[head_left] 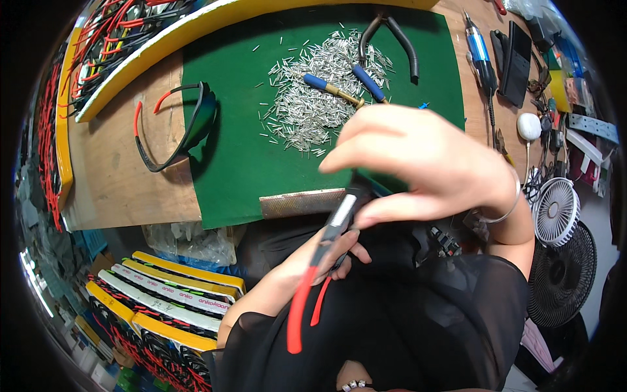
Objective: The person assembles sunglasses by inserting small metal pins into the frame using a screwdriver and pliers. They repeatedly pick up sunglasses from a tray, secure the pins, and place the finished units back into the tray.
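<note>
My left hand (336, 255) is closed around a pair of glasses (302, 310) near my lap, at the table's front edge. The glasses have dark frames and temples with red ends that point down toward me. My right hand (418, 163) is just above and to the right of them, blurred by motion. Its fingers are curved and its thumb is apart from them, close to the dark frame; whether it touches cannot be told. Beyond it, a pile of small silver metal pins (294, 111) lies on the green mat (228, 170). Two blue-handled tools (317, 82) rest on the pile.
Pliers (410, 49) lie at the mat's back. Dark-lensed glasses (196, 124) stand on the left. An electric screwdriver (480, 55) and a black phone-like slab (517, 62) are at the right, with a white fan (556, 212) beyond. Yellow-edged trays (189, 336) hold several glasses.
</note>
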The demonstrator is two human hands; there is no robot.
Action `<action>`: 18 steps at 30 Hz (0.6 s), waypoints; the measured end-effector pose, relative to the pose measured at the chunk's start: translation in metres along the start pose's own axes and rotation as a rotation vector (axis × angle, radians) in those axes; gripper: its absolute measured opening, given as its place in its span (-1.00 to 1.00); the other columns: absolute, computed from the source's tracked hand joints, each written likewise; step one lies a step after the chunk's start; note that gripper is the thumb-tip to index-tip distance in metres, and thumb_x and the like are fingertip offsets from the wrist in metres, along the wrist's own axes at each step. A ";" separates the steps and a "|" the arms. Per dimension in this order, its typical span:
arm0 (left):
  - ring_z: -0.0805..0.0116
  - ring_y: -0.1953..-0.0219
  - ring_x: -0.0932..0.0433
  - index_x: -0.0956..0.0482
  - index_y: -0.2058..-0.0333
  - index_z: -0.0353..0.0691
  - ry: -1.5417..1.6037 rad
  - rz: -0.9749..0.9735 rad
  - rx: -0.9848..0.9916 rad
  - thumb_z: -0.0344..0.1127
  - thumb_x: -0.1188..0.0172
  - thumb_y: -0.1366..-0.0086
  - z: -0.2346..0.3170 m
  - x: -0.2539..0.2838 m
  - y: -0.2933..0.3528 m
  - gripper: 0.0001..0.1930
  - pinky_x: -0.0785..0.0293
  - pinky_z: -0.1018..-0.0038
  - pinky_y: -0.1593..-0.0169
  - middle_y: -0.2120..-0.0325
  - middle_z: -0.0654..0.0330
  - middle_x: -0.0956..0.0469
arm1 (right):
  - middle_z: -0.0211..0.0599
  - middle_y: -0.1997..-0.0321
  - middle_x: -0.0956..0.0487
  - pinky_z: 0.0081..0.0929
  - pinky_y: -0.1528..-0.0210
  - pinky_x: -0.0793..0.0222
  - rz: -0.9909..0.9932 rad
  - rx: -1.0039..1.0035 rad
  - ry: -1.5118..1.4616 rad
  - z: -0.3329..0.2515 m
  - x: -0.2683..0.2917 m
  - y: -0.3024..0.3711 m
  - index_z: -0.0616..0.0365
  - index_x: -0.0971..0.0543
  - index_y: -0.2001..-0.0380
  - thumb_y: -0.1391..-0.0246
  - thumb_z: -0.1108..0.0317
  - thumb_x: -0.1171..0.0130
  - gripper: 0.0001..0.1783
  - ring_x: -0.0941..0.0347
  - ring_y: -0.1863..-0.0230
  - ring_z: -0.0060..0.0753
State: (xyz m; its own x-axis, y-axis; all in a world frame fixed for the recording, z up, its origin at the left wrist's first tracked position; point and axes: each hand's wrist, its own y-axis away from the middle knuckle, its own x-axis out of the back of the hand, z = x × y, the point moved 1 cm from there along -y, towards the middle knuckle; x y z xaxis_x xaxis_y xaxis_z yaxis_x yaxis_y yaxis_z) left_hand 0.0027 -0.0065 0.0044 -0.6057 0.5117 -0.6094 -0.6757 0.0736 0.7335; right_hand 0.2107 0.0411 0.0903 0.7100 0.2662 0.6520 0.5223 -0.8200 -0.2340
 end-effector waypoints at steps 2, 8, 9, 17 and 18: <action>0.65 0.82 -0.10 -0.22 0.03 -0.22 0.205 -0.062 -0.085 -0.23 0.21 -0.35 -0.004 0.004 -0.007 -0.71 -0.03 0.75 0.74 0.51 0.25 -0.45 | -0.21 0.33 -0.49 -0.41 0.30 -0.36 0.029 -0.133 -0.198 0.013 0.016 0.004 0.28 -0.48 0.25 0.14 0.18 -0.26 -0.56 -0.44 0.36 -0.26; 0.68 0.81 -0.07 -0.35 0.27 -0.24 0.216 0.076 -0.110 -0.10 0.17 -0.34 0.006 -0.015 -0.013 -0.70 0.04 0.75 0.74 0.67 0.30 -0.39 | -0.11 0.49 -0.47 -0.29 0.34 -0.39 0.350 -0.416 0.499 0.066 -0.031 -0.009 0.23 -0.46 0.48 0.04 0.23 -0.11 -0.76 -0.45 0.39 -0.09; 0.66 0.81 -0.08 -0.35 0.27 -0.22 0.216 0.058 -0.067 -0.10 0.20 -0.35 0.010 -0.016 -0.011 -0.70 0.03 0.75 0.74 0.67 0.29 -0.40 | -0.11 0.49 -0.47 -0.30 0.35 -0.41 0.308 -0.430 0.551 0.069 -0.039 -0.016 0.25 -0.45 0.50 0.05 0.24 -0.11 -0.75 -0.46 0.39 -0.09; 0.69 0.75 -0.12 -0.40 0.19 -0.32 0.605 -0.063 -0.114 -0.31 0.11 -0.32 -0.002 -0.003 -0.021 -0.78 0.00 0.76 0.69 0.60 0.27 -0.38 | -0.06 0.51 -0.46 -0.33 0.37 -0.42 0.421 -0.367 0.532 0.074 -0.051 -0.010 0.31 -0.38 0.36 -0.02 0.30 -0.05 -0.75 -0.47 0.45 -0.07; 0.69 0.73 -0.13 -0.40 0.16 -0.31 0.669 -0.091 -0.145 -0.32 0.12 -0.32 -0.006 -0.001 -0.022 -0.78 -0.01 0.76 0.68 0.57 0.25 -0.41 | 0.11 0.42 -0.37 -0.17 0.36 -0.30 0.310 -0.408 0.208 0.054 -0.037 -0.011 0.32 -0.30 0.34 -0.01 0.38 0.00 -0.78 -0.36 0.38 0.14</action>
State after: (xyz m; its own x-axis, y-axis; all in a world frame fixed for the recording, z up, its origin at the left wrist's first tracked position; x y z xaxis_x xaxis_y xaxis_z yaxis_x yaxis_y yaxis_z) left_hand 0.0158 -0.0140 -0.0127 -0.6416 -0.1329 -0.7554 -0.7572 -0.0475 0.6515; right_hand 0.2045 0.0672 0.0302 0.6717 -0.0903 0.7353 0.0494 -0.9849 -0.1661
